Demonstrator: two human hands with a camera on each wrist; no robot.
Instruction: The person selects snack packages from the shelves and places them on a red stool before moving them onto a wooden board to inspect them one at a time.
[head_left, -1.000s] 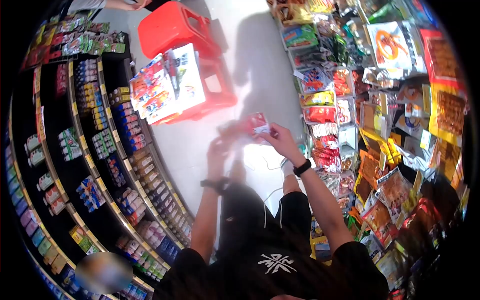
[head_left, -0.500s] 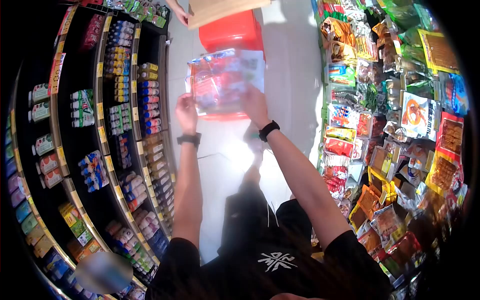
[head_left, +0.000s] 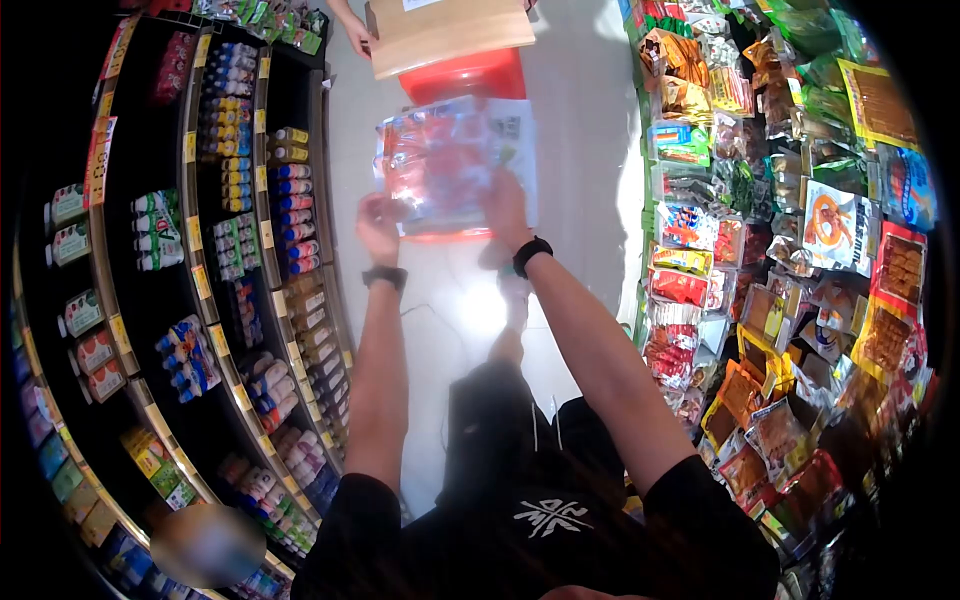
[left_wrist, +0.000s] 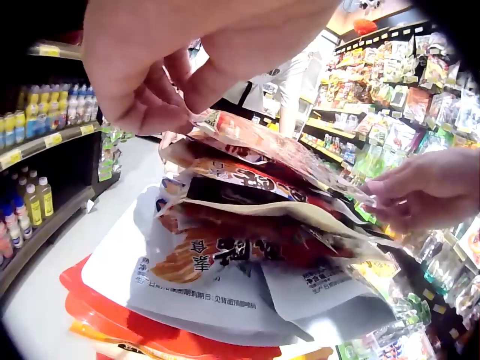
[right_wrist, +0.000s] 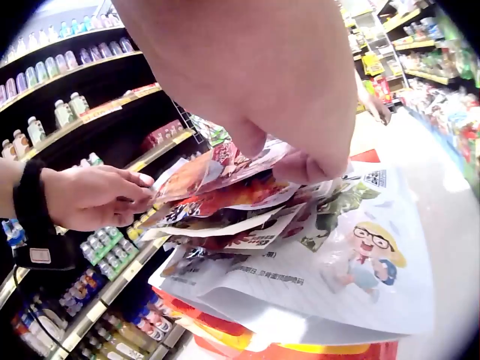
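Note:
A stack of printed snack packets (head_left: 440,160) lies over a red stool (head_left: 465,75) in the head view. My left hand (head_left: 377,230) is at its near left corner; in the left wrist view that hand (left_wrist: 202,60) pinches the edge of the top packets. At the near right edge, my right hand (head_left: 508,208) pinches the packets' other side, as its fingers show in the right wrist view (right_wrist: 300,166). The upper packets fan apart at their near edges. Beneath them lies a large white packet (right_wrist: 375,262) with a cartoon figure.
Shelves of bottles (head_left: 240,190) line the left side, and hanging snack bags (head_left: 780,330) fill the right. At the top, another person's hand (head_left: 362,42) touches a wooden board (head_left: 450,35). A pale floor (head_left: 590,150) runs between the shelves.
Both hands have moved from a small red packet over the floor to the packet stack. The wooden board has come into view above and moved slightly nearer since half a second ago.

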